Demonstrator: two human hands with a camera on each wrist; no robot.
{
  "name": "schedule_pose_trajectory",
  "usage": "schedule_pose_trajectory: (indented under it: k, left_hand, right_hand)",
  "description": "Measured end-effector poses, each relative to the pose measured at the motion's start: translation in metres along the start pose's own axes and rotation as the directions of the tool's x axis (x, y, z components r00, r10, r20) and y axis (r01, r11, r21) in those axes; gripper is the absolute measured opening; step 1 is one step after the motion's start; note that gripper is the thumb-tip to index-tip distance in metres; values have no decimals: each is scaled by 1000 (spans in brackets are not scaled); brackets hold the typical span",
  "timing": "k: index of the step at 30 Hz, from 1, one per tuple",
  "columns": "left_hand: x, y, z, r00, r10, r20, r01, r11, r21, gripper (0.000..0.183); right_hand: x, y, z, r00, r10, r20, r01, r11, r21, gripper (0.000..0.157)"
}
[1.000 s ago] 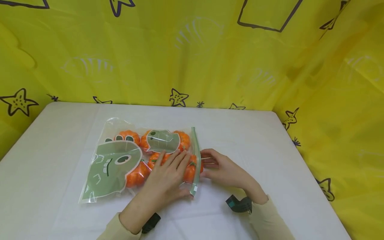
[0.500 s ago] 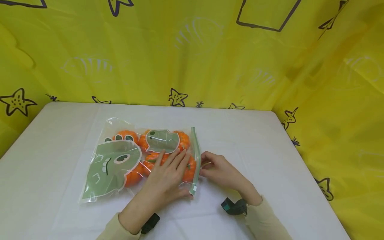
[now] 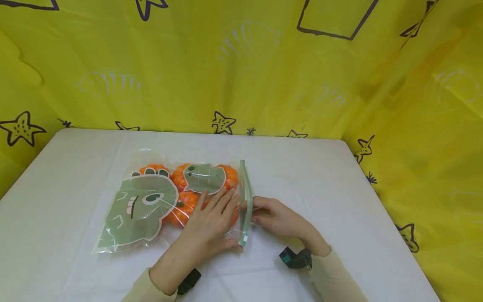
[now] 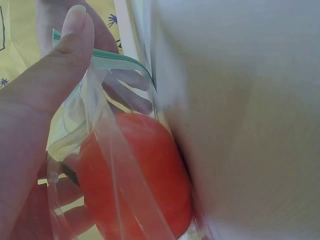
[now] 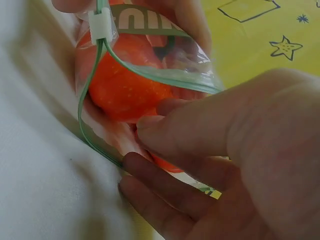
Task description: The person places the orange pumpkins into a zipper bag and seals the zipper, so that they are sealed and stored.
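Observation:
A clear zip bag [image 3: 128, 218] with a green dinosaur print lies flat, holding several small orange pumpkins [image 3: 185, 205] with green stems. Its green zip edge [image 3: 247, 188] faces right, and a white slider [image 5: 101, 26] sits at the near corner. Across the bag's top my left hand [image 3: 209, 222] rests with fingers spread straight, its thumb [image 4: 75, 40] beside the zip edge. My right hand [image 3: 279, 216] is at the parted mouth, fingertips just inside it. In the right wrist view, its thumb and fingers stand apart near a pumpkin [image 5: 127, 85], with nothing pinched.
The bag lies on a white-covered table [image 3: 320, 176]. Yellow cloth [image 3: 181, 84] with drawn stars and fish hangs behind and along the sides. A dark wrist camera [image 3: 296, 258] is strapped on the right wrist, another dark camera [image 3: 190, 281] on the left.
My right hand has moved left, its fingertips now within the bag's mouth. The pumpkins inside have shifted left, and the bag's far-left end has bulged a little. My left hand has stayed put.

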State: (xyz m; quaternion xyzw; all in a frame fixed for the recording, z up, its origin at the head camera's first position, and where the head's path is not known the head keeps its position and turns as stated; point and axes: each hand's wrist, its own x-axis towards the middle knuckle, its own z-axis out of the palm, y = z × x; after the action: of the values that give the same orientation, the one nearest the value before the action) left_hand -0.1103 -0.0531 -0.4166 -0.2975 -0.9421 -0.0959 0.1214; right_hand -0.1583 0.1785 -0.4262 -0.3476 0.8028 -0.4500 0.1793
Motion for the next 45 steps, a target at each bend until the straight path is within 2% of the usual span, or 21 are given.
schedule_pose_trajectory:
  k: [4, 9, 12, 15, 19, 22, 28, 32, 36, 40, 43, 45]
  left_hand:
    - [-1, 0, 0, 1000, 8, -6, -8, 1000, 9, 117]
    - [-2, 1, 0, 1000, 7, -3, -7, 1000, 5, 117]
    - [-3, 1, -1, 1000, -3, 5, 3, 1000, 4, 121]
    - [-3, 2, -2, 1000, -12, 18, 12, 1000, 16, 125]
    - [-7, 7, -3, 999, -5, 52, 2, 999, 53, 119]
    - [-12, 12, -2, 998, 28, 59, -34, 994, 102, 108]
    - [-23, 18, 4, 992, 119, -29, -110, 971, 211, 90]
    - [-25, 22, 6, 994, 111, -20, -104, 969, 226, 88]
    - [-26, 25, 6, 996, 95, 1, -92, 969, 228, 91]
    - [-24, 26, 9, 992, 106, -62, -88, 967, 241, 80]
    - [-23, 28, 10, 990, 113, -82, -91, 968, 235, 60]
    - [-22, 30, 9, 991, 113, -71, -95, 970, 224, 52]
  right_hand:
    - [0, -1, 2, 999, -29, 31, 30, 998, -52, 40]
    - [1, -2, 3, 998, -20, 58, 26, 994, -104, 44]
    - [0, -1, 1, 999, 29, 37, -27, 998, -63, 40]
    - [-1, 0, -2, 994, 110, -19, -110, 994, -9, 34]
    - [-1, -1, -5, 973, 220, -75, -217, 975, 48, 31]
    - [2, -2, -5, 958, 271, -97, -263, 961, 88, 31]
    - [14, -2, -5, 930, 315, -188, -284, 942, 178, 34]
    - [30, -1, -9, 906, 352, -234, -287, 919, 269, 41]
    - [47, 2, -16, 878, 416, -238, -330, 885, 329, 43]
    - [62, 4, -23, 854, 466, -230, -378, 861, 340, 46]
    - [71, 6, -27, 854, 472, -219, -399, 864, 307, 46]
    - [77, 7, -30, 859, 469, -207, -409, 870, 275, 43]
